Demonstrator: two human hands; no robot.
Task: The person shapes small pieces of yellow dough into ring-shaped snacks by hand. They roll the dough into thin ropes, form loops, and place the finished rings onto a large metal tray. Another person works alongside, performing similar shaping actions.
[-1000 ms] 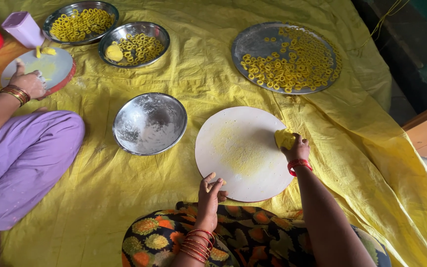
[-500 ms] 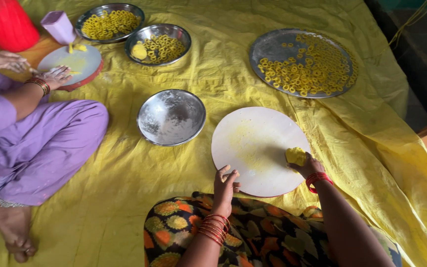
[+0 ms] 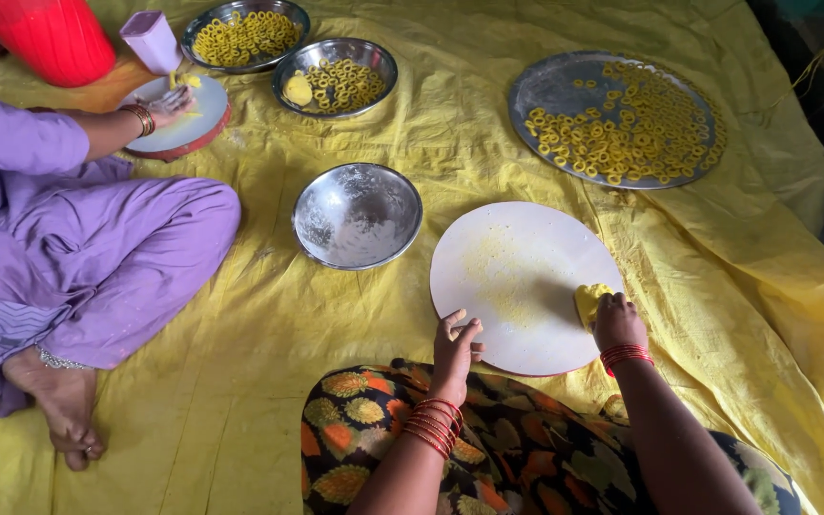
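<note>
Biggest thing first: the yellow sheet covers basically the whole floor, wrinkled, w/ everything sitting on it. No counter here, you're down on the floor w/ a patterned cloth over your lap.

Next down, the other person in purple sits cross-legged on the left side of the view, one hand pressing on a small round board w/ a lilac cup and a red jug just beside it.

Then the big steel tray top right, loaded w/ yellow dough rings, too many to count.

Your white round board lies right in front of you, dusted w/ yellow crumbs. Your left hand rests on its near edge, fingers loosely curled, thumb out, holding nothing. Your right hand is on the board's right edge, fingers closed down on a yellow dough lump, pressing it to the board.

Count: 3 steel bowls total, one empty bowl just left of your board, plus 2 bowls of rings up top, side by side. 2 round boards, 1 tray, 1 cup, 1 jug. Red bangles on both your wrists.
</note>
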